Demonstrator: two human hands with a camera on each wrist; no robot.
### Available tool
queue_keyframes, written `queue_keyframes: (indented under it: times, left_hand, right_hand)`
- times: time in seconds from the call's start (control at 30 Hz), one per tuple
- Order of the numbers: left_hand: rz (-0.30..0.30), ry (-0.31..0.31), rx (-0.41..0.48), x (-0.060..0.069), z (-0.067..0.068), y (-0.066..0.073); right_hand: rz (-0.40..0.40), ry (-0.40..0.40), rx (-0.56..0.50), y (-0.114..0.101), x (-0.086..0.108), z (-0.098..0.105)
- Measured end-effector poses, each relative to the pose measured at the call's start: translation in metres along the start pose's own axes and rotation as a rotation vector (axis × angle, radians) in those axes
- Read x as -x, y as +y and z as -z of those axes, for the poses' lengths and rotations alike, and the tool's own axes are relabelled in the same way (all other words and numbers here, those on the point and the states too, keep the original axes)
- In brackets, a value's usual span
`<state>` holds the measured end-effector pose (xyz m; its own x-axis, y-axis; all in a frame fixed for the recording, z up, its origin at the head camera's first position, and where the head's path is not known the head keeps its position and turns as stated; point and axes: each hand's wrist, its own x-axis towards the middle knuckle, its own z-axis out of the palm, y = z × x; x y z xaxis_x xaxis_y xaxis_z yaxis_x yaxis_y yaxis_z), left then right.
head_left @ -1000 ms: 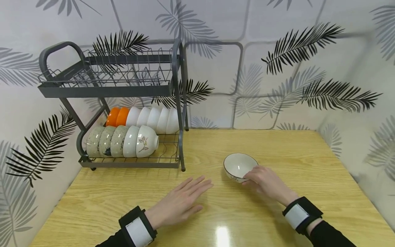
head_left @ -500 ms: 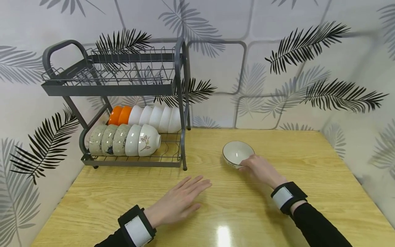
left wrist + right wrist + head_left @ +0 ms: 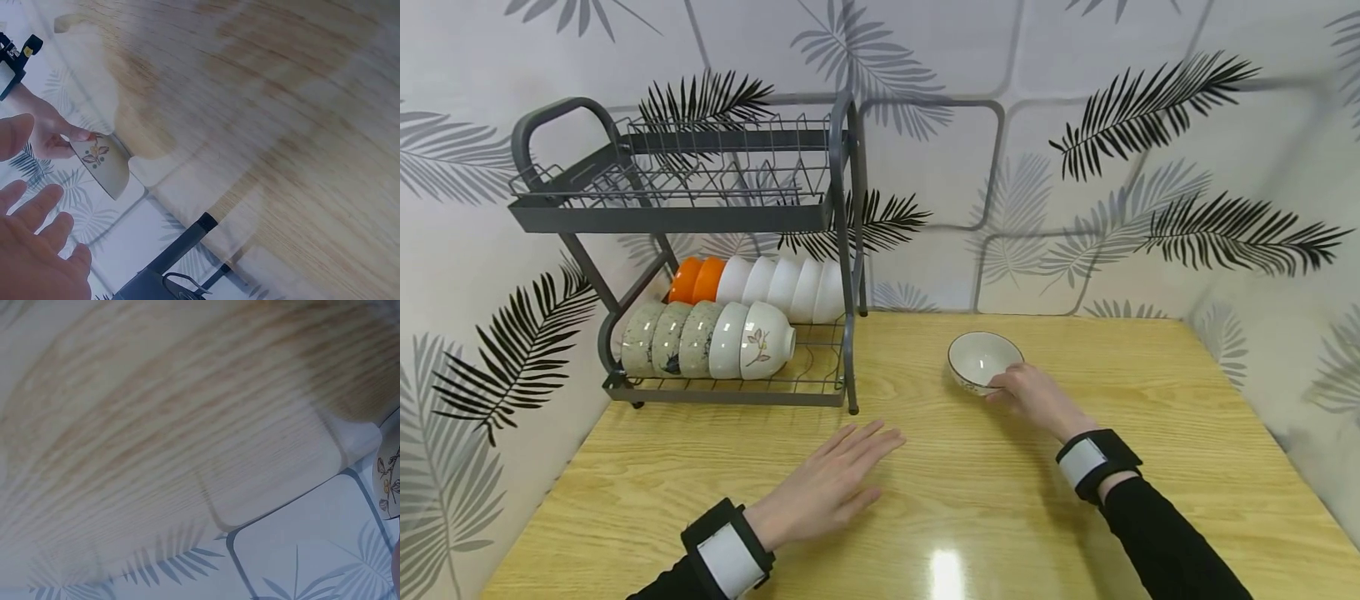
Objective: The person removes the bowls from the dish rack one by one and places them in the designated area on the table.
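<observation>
We see a round white ceramic bowl w/ a thin dark rim & a floral print point(image 3: 981, 360) on the R side of the pale yellow wood-grain worktop point(image 3: 1157, 375), well apart from the rack. Our R hand point(image 3: 1036, 400) is clamped on its near-R edge, thumb & fingers pinching the rim; the bowl's mouth faces up & a bit twd the head cam. Can't tell if its base touches the worktop. In the L wrist view the sprig on its outer wall shows clearly; in the R wrist view only a slice of it shows at the edge.

Our L hand point(image 3: 827, 485) is palm-down, fingers straight & slightly apart, thumb out to the side, nr the front R foot of the rack. Can't tell if it rests on the worktop or is just above. Both wrists wear black straps w/ a white patch point(image 3: 730, 560), & the sleeves are black point(image 3: 1172, 542).

Back L: a dark grey metal two-tier dish rack point(image 3: 677, 219). Lower tier, front row, L to R: three speckled grey-green bowls point(image 3: 672, 342), a plain-looking white bowl point(image 3: 727, 342), then a white bowl w/ a flower sprig point(image 3: 766, 342), all on their sides. Row behind: two orange bowls point(image 3: 695, 281) & several white bowls point(image 3: 782, 287). Behind: pale leaf-print wall point(image 3: 925, 50).
</observation>
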<state>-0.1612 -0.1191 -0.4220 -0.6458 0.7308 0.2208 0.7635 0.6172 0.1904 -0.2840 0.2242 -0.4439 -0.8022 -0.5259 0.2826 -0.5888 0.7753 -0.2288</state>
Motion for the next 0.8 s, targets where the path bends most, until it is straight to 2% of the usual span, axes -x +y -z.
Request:
queue_keyframes:
  times: [0.17, 0.3, 0.4, 0.5, 0.57, 0.67, 0.8]
  left_hand:
    - [0.012, -0.004, 0.024, 0.001, 0.000, -0.001]
    - [0.042, -0.011, 0.102, 0.002, 0.002, -0.002]
    - [0.097, -0.037, 0.245, 0.001, 0.003, -0.005]
    - [0.167, -0.064, 0.432, 0.002, 0.005, -0.008]
    - [0.202, -0.061, 0.542, 0.002, 0.007, -0.010]
    - [0.232, -0.013, 0.667, 0.003, 0.010, -0.015]
    - [0.229, 0.126, 0.759, 0.002, 0.015, -0.021]
  right_hand:
    - [0.043, 0.032, 0.002, 0.001, 0.002, -0.003]
    - [0.042, 0.042, -0.010, 0.003, 0.008, -0.004]
    - [0.012, 0.031, -0.050, 0.003, 0.013, -0.003]
    - [-0.037, 0.016, -0.139, 0.002, 0.019, 0.000]
    - [-0.067, 0.016, -0.213, 0.001, 0.023, 0.002]
    - [-0.108, 0.027, -0.325, -0.001, 0.031, 0.008]
    - [-0.184, 0.025, -0.453, 0.000, 0.043, 0.016]
